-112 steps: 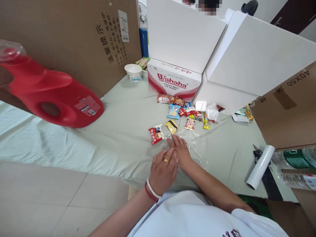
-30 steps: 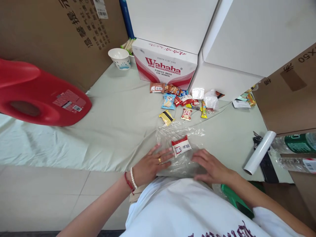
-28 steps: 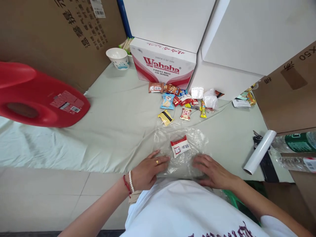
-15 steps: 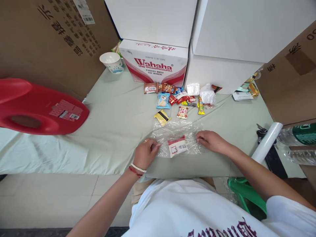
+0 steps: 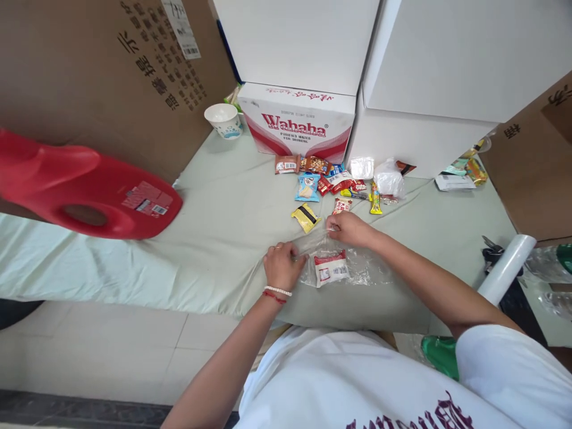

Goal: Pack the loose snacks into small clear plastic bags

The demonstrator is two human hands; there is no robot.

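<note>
A clear sheet of plastic film [image 5: 366,267] lies on the cloth-covered table near its front edge. On the film rests a small red-and-white snack packet [image 5: 331,269], label side up. My left hand [image 5: 285,266] is closed at the film's left side, fingers curled on it. With pinched fingertips my right hand [image 5: 347,229] grips the film's far edge, lifted and stretched between both hands. Just behind are a yellow packet [image 5: 305,217] with a dark stripe and a cream-and-red packet [image 5: 342,205], the latter partly covered by my right hand.
Several wrapped snacks, such as a blue packet [image 5: 307,187] and a yellow tube [image 5: 376,199], lie before the Wahaba carton [image 5: 297,128]. A red jug [image 5: 134,202] lies at left, a paper cup [image 5: 224,122] behind it. A white roll [image 5: 507,268] stands out at right.
My right hand has moved left and away from me, pulling the film's far edge up. My left hand stays at the left side. The whole view has shifted slightly.
</note>
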